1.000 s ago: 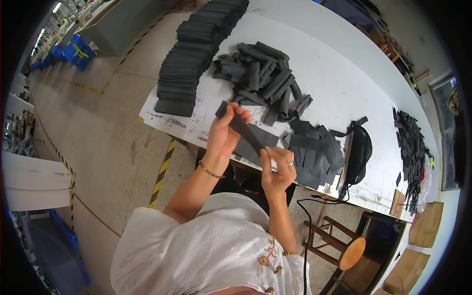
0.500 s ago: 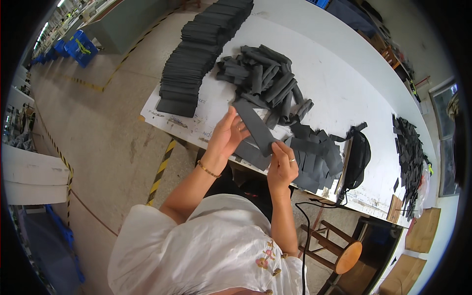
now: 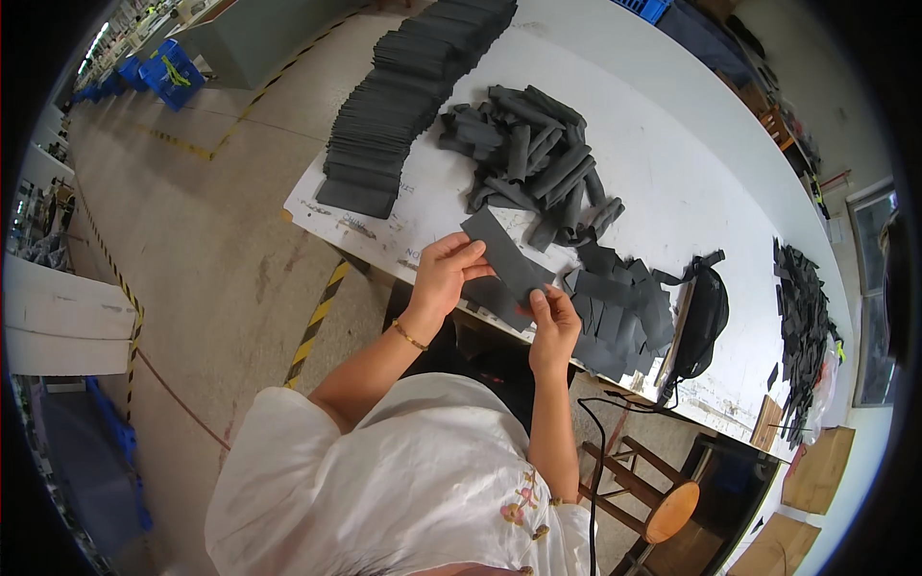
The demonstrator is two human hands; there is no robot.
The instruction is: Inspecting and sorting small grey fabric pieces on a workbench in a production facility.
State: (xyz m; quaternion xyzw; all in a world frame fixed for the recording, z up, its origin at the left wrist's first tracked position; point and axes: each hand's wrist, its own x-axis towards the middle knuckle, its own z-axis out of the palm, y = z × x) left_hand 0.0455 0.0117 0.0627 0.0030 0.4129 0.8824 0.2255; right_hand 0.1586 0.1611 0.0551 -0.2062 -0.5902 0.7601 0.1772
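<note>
1. The left hand [image 3: 444, 274] pinches the upper end of a flat dark grey rectangular fabric strip [image 3: 507, 257], fingers closed over its edge; the right hand [image 3: 554, 322] grips the lower end between thumb and fingers.
2. The strip hangs above the near edge of the white counter [image 3: 672, 182], just clear of it, between the two hands.
3. Its long axis runs from about 10 o'clock down to 4 o'clock, the free top end pointing toward 10.
4. Risk: held only at its edges, the limp strip could slip and drop off the counter edge to the concrete floor [image 3: 221, 259].
5. Risk: a second piece, possibly underneath at 7 o'clock, may cling and come along; the view is unclear there.
6. The pile of rolled grey pieces [image 3: 533, 163] sits at 12 o'clock, close enough to snag.
</note>
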